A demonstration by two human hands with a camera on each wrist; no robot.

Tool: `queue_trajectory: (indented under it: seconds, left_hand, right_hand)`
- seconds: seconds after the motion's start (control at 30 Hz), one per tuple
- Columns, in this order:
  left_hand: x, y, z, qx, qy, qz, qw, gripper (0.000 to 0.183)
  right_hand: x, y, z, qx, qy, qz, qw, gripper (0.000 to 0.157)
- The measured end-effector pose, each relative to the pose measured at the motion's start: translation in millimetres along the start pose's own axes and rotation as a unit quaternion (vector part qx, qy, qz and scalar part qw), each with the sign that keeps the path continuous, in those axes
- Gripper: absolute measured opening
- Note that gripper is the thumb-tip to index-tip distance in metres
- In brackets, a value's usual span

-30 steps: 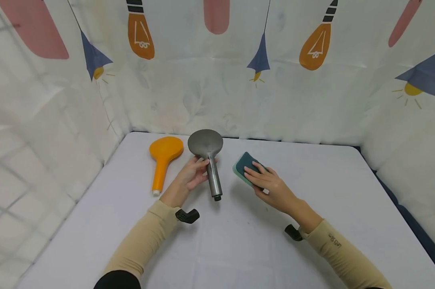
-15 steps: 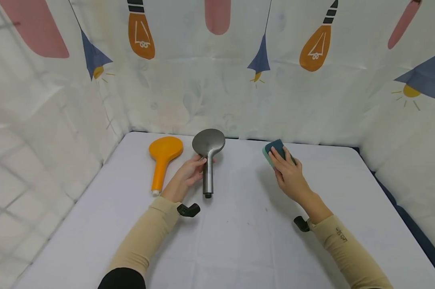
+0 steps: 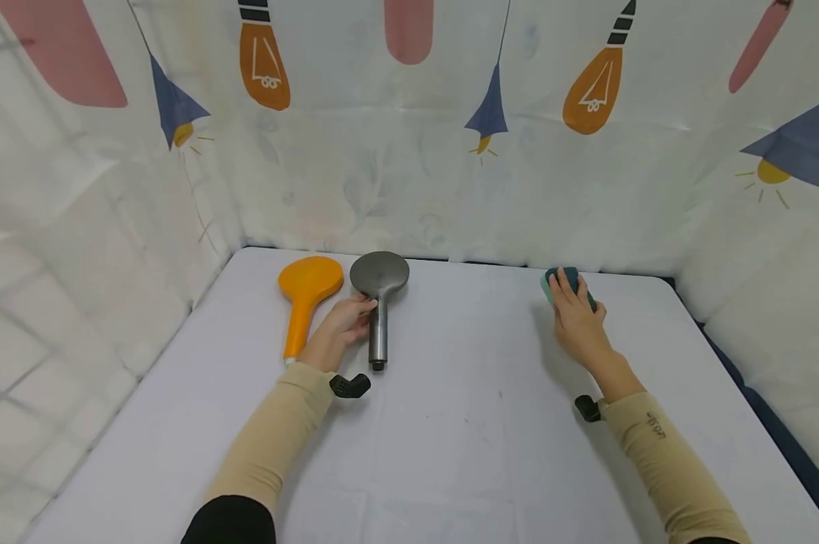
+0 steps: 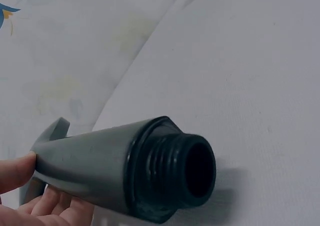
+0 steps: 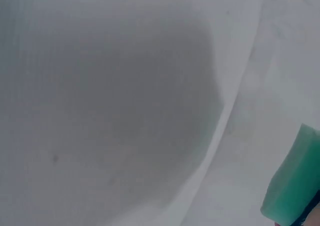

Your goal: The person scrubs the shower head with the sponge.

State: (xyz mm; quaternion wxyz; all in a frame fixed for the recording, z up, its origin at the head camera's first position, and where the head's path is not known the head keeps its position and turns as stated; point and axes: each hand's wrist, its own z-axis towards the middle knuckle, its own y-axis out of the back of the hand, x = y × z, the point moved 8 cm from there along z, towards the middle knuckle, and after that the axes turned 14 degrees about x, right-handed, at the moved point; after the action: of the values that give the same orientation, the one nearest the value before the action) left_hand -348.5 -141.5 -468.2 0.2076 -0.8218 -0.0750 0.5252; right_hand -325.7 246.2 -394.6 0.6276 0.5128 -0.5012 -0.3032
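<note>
My left hand grips a grey metallic shower head where its handle meets the round head. In the left wrist view the handle's dark threaded end points toward the camera, with thumb and fingers around the far part. An orange shower head with a white end lies on the table just left of that hand. Near the table's back right, my right hand holds a green sponge with a darker top, fingers over its upper face. The sponge's light green side shows at the right wrist view's corner.
A white cloth covers the table. Behind it hangs a white curtain printed with bulbs and lamps, and similar sheets stand at both sides. Dark wrist cameras sit at the cuffs.
My right hand has carried the sponge to the right and toward the back edge. The grey shower head has turned more upright in view and shifted slightly left in my left hand.
</note>
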Motion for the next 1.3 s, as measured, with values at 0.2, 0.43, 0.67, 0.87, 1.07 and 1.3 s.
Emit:
queue_trajectory:
  seconds: [0.2, 0.43, 0.67, 0.87, 1.07, 1.3]
  left_hand:
    - [3.0, 7.1, 2.3, -0.015, 0.017, 0.002, 0.9997, 0.062]
    - [5.5, 11.3, 1.6, -0.019, 0.037, 0.023, 0.9989, 0.058]
    - [5.7, 15.3, 3.2, -0.037, 0.042, 0.028, 0.998, 0.061]
    - [6.3, 15.7, 4.6, -0.06, 0.031, 0.033, 0.9972, 0.066]
    - [6.2, 16.5, -1.8, -0.094, 0.01, 0.036, 0.9949, 0.064]
    - [4.5, 13.1, -6.7, -0.117, -0.01, 0.05, 0.9918, 0.062]
  right_hand:
    - [-29.6, -2.1, 2.6, 0.047, -0.057, 0.027, 0.997, 0.056]
    - [-60.6, -8.8, 5.3, 0.09, -0.105, 0.035, 0.99, 0.058]
    - [-84.6, -14.1, 7.6, 0.116, -0.13, 0.033, 0.984, 0.061]
    - [-99.0, -19.4, 7.7, 0.139, -0.154, 0.045, 0.977, 0.063]
    - [-106.9, -23.9, 8.1, 0.159, -0.168, 0.056, 0.971, 0.06]
    - [-108.0, -26.8, 5.5, 0.179, -0.177, 0.066, 0.965, 0.062]
